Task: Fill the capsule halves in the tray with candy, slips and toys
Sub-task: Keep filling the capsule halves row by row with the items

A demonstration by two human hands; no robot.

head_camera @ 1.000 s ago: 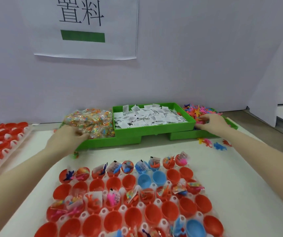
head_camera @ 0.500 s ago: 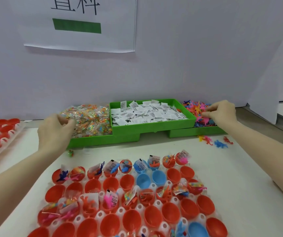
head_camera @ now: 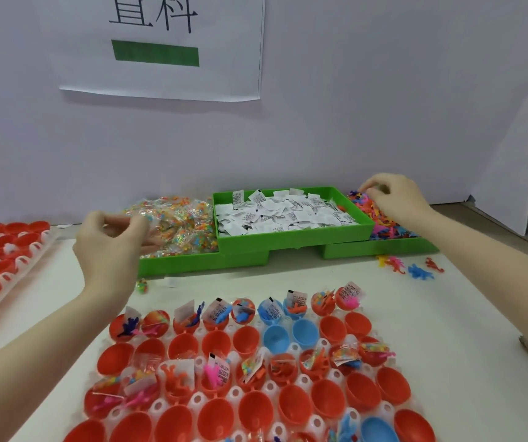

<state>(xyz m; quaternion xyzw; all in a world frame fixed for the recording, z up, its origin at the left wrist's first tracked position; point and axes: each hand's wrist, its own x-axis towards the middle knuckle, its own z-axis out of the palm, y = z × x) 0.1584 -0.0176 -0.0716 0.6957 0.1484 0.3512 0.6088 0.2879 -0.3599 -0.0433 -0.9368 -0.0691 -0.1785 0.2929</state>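
A white tray (head_camera: 203,400) near me holds red and blue capsule halves; the far row and part of the third row hold candy, slips and toys, and many halves are bare. Behind it stand three green bins: candy packets (head_camera: 179,224), white slips (head_camera: 282,212) and small coloured toys (head_camera: 387,224). My left hand (head_camera: 106,250) hovers at the candy pile's left edge, thumb and fingertips pinching a clear candy packet. My right hand (head_camera: 396,199) is over the back of the toy pile, its curled fingers pinching a toy.
Another tray of red capsule halves (head_camera: 1,250) lies at the far left. Loose toys (head_camera: 409,269) lie on the table in front of the toy bin, and a stray candy (head_camera: 142,286) before the candy bin. A white wall with a paper sign (head_camera: 160,43) closes the back.
My left hand rose from the candy bin's front edge to the pile and closed its fingertips. My right hand moved back from the toy bin's front to the rear of the pile.
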